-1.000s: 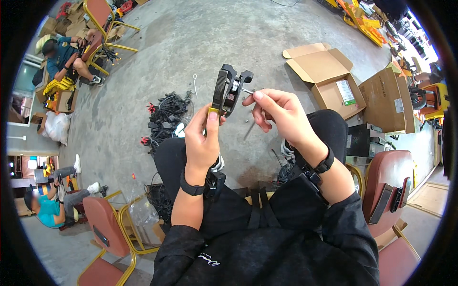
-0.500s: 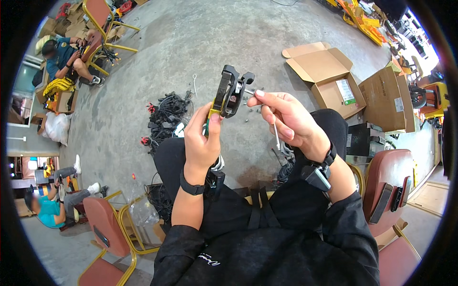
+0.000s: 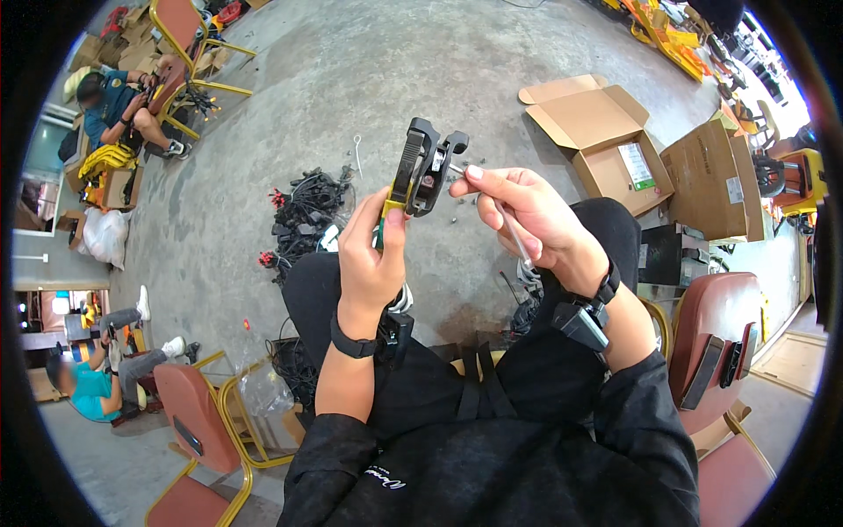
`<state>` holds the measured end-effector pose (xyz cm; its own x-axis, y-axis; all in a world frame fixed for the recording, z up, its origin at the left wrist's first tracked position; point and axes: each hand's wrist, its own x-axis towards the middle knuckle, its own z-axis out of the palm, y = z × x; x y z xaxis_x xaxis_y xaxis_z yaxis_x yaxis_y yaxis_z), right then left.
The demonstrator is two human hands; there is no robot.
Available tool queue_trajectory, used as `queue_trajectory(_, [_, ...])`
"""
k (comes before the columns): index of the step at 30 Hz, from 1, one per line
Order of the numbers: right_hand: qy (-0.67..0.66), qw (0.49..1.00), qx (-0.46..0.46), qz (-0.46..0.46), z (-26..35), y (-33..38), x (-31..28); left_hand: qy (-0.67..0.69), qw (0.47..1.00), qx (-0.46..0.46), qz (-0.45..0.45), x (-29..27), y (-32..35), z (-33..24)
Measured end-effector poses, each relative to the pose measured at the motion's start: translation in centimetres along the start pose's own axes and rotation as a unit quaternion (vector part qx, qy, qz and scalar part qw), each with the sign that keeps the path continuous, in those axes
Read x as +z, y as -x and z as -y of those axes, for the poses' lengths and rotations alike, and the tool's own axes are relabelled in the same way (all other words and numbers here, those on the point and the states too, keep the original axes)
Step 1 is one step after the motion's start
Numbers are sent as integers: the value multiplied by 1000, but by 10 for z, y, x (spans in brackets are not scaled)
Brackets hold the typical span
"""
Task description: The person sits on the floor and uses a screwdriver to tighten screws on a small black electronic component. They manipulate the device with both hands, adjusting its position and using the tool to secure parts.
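In my left hand (image 3: pixel 372 255) is a black hinged device (image 3: pixel 419 171) with a yellow and green lower part; I cannot tell its exact kind. The fingers close round that lower part, and the black body stands up above them. My right hand (image 3: pixel 537 215) pinches a thin, bent metal hex key (image 3: pixel 512 230). One end points left and meets the device's right side; whether it sits in a screw is too small to tell. The other end slants down below the fingers, toward the palm. Both hands are above my spread knees.
Black cables (image 3: pixel 307 215) with red ends lie on the floor by my left knee. Small metal parts and a looped tie are scattered ahead. An opened cardboard box (image 3: pixel 590 119) is at right. Chairs (image 3: pixel 198 408) flank me, and two people sit at the left.
The hex key has turned in my right fingers, its lower end swinging right toward the palm. My right fingers have shifted slightly. My left hand and the device are almost still.
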<state>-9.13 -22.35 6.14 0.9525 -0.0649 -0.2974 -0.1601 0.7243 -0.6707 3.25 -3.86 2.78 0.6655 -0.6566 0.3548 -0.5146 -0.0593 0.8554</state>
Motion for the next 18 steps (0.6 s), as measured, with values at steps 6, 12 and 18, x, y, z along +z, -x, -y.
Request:
queue_trajectory(6, [104, 991, -70, -42, -2, -1, 6, 14, 1000, -14, 0, 2, 0, 3])
queue_trajectory(12, [401, 819, -381, -154, -24, -14, 3, 78, 993, -86, 22, 2, 0, 1])
queue_trajectory(18, [435, 800, -384, -154, -19, -11, 5, 194, 970, -147, 1, 3, 1, -1])
